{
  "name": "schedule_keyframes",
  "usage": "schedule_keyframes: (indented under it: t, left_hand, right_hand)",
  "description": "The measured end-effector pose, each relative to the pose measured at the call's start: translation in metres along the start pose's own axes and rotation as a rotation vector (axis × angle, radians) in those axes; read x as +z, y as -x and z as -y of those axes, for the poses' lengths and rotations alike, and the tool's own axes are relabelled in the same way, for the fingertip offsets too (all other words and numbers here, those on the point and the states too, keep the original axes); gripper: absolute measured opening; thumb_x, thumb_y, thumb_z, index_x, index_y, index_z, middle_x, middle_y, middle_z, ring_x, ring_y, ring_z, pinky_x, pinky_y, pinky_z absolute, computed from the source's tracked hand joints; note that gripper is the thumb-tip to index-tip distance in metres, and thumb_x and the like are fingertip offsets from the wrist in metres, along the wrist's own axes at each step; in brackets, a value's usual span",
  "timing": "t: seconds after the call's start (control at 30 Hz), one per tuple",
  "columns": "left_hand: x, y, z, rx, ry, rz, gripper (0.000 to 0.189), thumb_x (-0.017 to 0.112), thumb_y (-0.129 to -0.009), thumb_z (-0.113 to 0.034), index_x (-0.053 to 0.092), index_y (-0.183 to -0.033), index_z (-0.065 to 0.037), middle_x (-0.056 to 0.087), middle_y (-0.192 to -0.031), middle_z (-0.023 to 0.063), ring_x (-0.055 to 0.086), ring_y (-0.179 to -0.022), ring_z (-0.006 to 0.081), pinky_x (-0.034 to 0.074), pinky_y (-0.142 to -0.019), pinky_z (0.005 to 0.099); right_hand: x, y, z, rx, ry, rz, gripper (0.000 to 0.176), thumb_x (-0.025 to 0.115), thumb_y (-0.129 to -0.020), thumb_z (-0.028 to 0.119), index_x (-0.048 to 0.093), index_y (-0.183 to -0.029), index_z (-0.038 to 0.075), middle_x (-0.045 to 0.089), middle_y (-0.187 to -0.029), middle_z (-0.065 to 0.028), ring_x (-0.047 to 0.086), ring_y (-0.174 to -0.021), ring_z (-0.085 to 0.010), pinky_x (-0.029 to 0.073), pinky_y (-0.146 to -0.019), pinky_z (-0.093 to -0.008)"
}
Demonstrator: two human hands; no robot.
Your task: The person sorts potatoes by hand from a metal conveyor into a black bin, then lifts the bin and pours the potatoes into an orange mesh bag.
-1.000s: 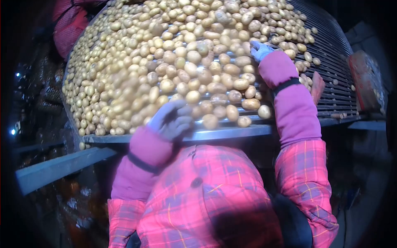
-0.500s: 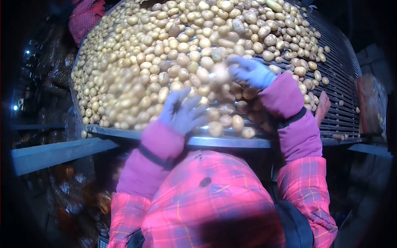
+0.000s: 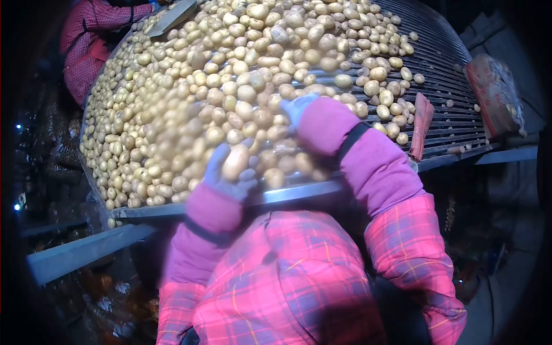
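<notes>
Potatoes cover a wide slatted table [image 3: 443, 75] in a thick layer. My left hand [image 3: 229, 175], in a bluish glove, is near the front metal edge, palm turned up, with its fingers wrapped round a pale brown potato [image 3: 236, 163]. Farther right and forward, my right hand [image 3: 299, 109], gloved the same way, reaches down among the potatoes. Its fingertips are partly hidden and blurred, so what they touch or hold is unclear. Some potatoes between and left of my hands are smeared by motion.
At the upper left another person [image 3: 86, 52] in a red checked sleeve reaches toward the table, near a flat metal scoop or plate [image 3: 172, 17]. A red cloth [image 3: 421, 126] lies on the slats at right, and a red and white bag [image 3: 493, 95] stands at the right edge.
My left hand has turned palm up and now holds a potato. My right hand has moved left and nearer to me. The view has shifted, showing more of the other person.
</notes>
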State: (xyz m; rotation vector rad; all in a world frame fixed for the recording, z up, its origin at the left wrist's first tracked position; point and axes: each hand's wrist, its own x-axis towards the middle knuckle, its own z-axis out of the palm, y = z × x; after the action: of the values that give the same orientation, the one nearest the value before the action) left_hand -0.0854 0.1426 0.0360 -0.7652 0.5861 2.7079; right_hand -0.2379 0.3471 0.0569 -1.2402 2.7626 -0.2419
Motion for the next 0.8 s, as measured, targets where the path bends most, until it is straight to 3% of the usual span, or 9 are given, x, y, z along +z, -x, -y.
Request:
schedule_keyframes:
  t: [0.17,0.27,0.3,0.33,0.43,0.5,0.57,0.63,0.8]
  left_hand:
    - [-0.012,0.012,-0.005,-0.072,0.182,0.168,0.062,0.043,-0.090,-0.049,0.034,-0.135,-0.007,0.056,-0.089,0.0101,0.044,-0.056,0.0135,0.034,-0.049,0.0264]
    - [-0.004,0.011,-0.004,0.019,0.253,0.033,0.062,0.047,-0.087,-0.049,0.041,-0.130,-0.005,0.054,-0.105,0.0146,0.050,-0.088,0.0269,0.043,-0.073,0.0406]
    - [-0.001,0.009,-0.002,0.054,0.287,-0.037,0.061,0.049,-0.086,-0.050,0.044,-0.127,-0.004,0.054,-0.113,0.0169,0.054,-0.105,0.0337,0.047,-0.084,0.0477]
    - [-0.001,0.004,-0.005,0.029,0.423,0.021,0.061,0.051,-0.083,-0.050,0.048,-0.124,-0.004,0.046,-0.128,0.0192,0.037,-0.125,0.0420,0.032,-0.099,0.0605]
    - [0.002,0.000,-0.008,0.089,0.329,0.015,0.060,0.048,-0.084,-0.051,0.046,-0.126,-0.008,0.041,-0.136,0.0179,0.035,-0.126,0.0402,0.031,-0.100,0.0601]
    - [0.001,0.001,-0.009,0.099,0.314,0.019,0.060,0.046,-0.085,-0.051,0.044,-0.128,-0.009,0.040,-0.137,0.0173,0.034,-0.127,0.0387,0.030,-0.100,0.0594]
    - [-0.003,0.003,-0.009,0.104,0.298,0.045,0.060,0.045,-0.086,-0.051,0.042,-0.130,-0.009,0.038,-0.138,0.0166,0.033,-0.128,0.0372,0.030,-0.100,0.0587]
    - [-0.007,0.004,-0.008,0.109,0.288,0.071,0.061,0.044,-0.086,-0.051,0.040,-0.131,-0.010,0.037,-0.139,0.0160,0.032,-0.129,0.0357,0.030,-0.101,0.0580]
    - [-0.016,0.009,-0.014,0.191,0.280,0.105,0.061,0.040,-0.088,-0.051,0.036,-0.136,-0.012,0.034,-0.141,0.0144,0.029,-0.131,0.0320,0.029,-0.102,0.0563]
  right_hand:
    - [0.022,-0.014,-0.029,0.139,-0.149,0.102,0.038,0.055,-0.079,0.023,0.054,-0.114,0.006,0.062,-0.101,-0.0177,0.060,-0.095,-0.0338,0.047,-0.082,-0.0402]
    - [-0.023,0.001,-0.001,0.450,-1.262,0.114,0.033,0.060,-0.081,0.029,0.060,-0.107,0.009,0.062,-0.093,-0.0082,0.061,-0.088,-0.0248,0.046,-0.082,-0.0334]
    - [0.024,-0.015,-0.024,-0.161,-0.763,-0.097,0.033,0.058,-0.084,0.032,0.060,-0.106,0.008,0.061,-0.098,-0.0073,0.058,-0.094,-0.0190,0.045,-0.083,-0.0322]
    - [0.000,-0.010,0.004,0.083,-1.006,0.205,0.038,0.058,-0.084,0.036,0.058,-0.111,0.009,0.060,-0.103,-0.0100,0.056,-0.102,-0.0212,0.044,-0.087,-0.0332]
    - [0.010,-0.008,0.012,-0.203,-0.652,0.012,0.041,0.055,-0.086,0.037,0.056,-0.116,0.010,0.059,-0.111,-0.0152,0.053,-0.108,-0.0292,0.042,-0.091,-0.0359]
    - [0.013,-0.002,-0.036,0.009,-0.413,-0.305,0.038,0.052,-0.088,0.031,0.055,-0.118,0.009,0.059,-0.112,-0.0169,0.053,-0.108,-0.0311,0.042,-0.092,-0.0372]
    - [0.023,-0.011,-0.111,0.316,-0.552,-0.322,0.037,0.049,-0.088,0.028,0.053,-0.121,0.011,0.056,-0.115,-0.0172,0.051,-0.111,-0.0317,0.040,-0.095,-0.0378]
    - [0.047,-0.008,-0.184,0.289,-0.046,-0.280,0.039,0.048,-0.086,0.028,0.053,-0.122,0.014,0.050,-0.126,-0.0154,0.043,-0.121,-0.0319,0.036,-0.101,-0.0417]
    - [0.054,-0.029,-0.203,0.431,-0.029,-0.014,0.042,0.066,-0.070,0.026,0.059,-0.110,0.013,0.058,-0.108,-0.0168,0.055,-0.102,-0.0299,0.044,-0.090,-0.0385]
